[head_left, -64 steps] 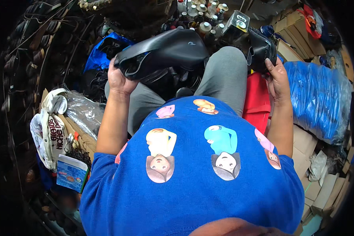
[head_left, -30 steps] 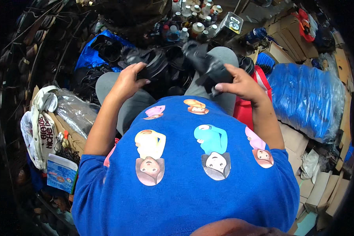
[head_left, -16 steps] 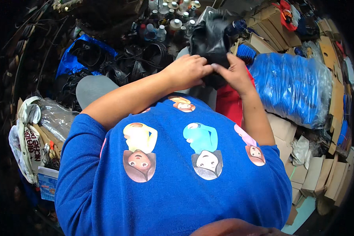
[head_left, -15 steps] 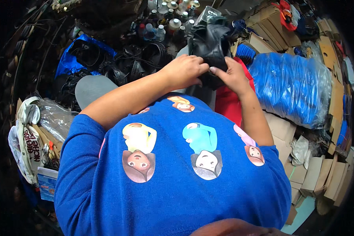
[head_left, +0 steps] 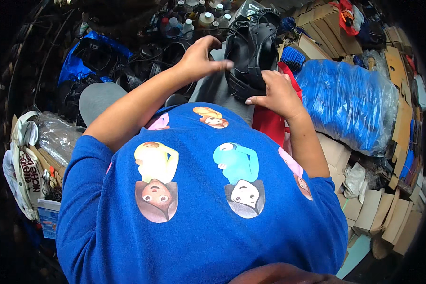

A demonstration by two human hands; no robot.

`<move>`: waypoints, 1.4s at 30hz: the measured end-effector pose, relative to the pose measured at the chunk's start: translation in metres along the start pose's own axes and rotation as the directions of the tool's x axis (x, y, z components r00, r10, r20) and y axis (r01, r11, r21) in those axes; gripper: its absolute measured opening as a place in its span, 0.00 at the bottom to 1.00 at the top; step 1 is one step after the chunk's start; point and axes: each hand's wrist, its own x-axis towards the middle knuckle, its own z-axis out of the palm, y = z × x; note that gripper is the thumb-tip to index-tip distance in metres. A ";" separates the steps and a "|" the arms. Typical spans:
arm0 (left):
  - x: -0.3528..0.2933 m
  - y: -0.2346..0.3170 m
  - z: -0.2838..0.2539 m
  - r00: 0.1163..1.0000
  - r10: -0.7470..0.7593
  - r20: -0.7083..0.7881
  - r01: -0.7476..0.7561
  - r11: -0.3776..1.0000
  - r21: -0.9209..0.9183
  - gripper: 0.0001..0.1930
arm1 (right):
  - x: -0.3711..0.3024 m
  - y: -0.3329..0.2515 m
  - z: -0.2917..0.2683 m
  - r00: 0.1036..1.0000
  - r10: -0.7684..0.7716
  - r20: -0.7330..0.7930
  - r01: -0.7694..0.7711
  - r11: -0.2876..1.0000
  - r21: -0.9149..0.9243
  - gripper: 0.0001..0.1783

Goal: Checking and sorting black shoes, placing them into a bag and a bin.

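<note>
A black leather sandal (head_left: 251, 49) with wide straps rests over my grey-clad lap, its opening facing up. At its near right edge, my right hand (head_left: 280, 94) grips it, the fingers against the side and the thumb stretched below the near end. My left hand (head_left: 202, 59) is open just left of the sandal, fingers curving away and the thumb pointing at its left rim. Whether the thumb tip touches the rim is hard to tell. A red cloth (head_left: 270, 120) hangs beneath my right wrist.
Several capped bottles (head_left: 206, 20) stand beyond the sandal. More black footwear (head_left: 142, 66) and a blue bag (head_left: 73, 61) lie at left. To the right are a plastic-wrapped blue bundle (head_left: 343, 106), a blue brush (head_left: 292, 59) and cardboard boxes (head_left: 324, 28).
My left hand has let go of the sandal and moved left and up, its fingers opening. The sandal has turned so its opening and straps show. My right hand has shifted slightly nearer.
</note>
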 end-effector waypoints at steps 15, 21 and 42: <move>0.035 0.017 0.019 0.908 -0.370 0.197 0.416 0.746 -0.519 0.14 | -0.006 -0.002 0.002 1.000 0.011 -0.004 -0.011 1.000 -0.004 0.25; 0.043 0.038 0.004 0.971 -0.224 0.084 0.229 0.972 -0.053 0.15 | -0.008 -0.011 0.005 0.988 -0.037 0.152 0.047 0.997 -0.064 0.21; 0.010 0.012 -0.034 0.881 -0.366 0.298 0.429 0.885 -0.179 0.17 | -0.050 -0.002 -0.013 0.955 0.216 -0.205 -0.272 0.913 -0.305 0.15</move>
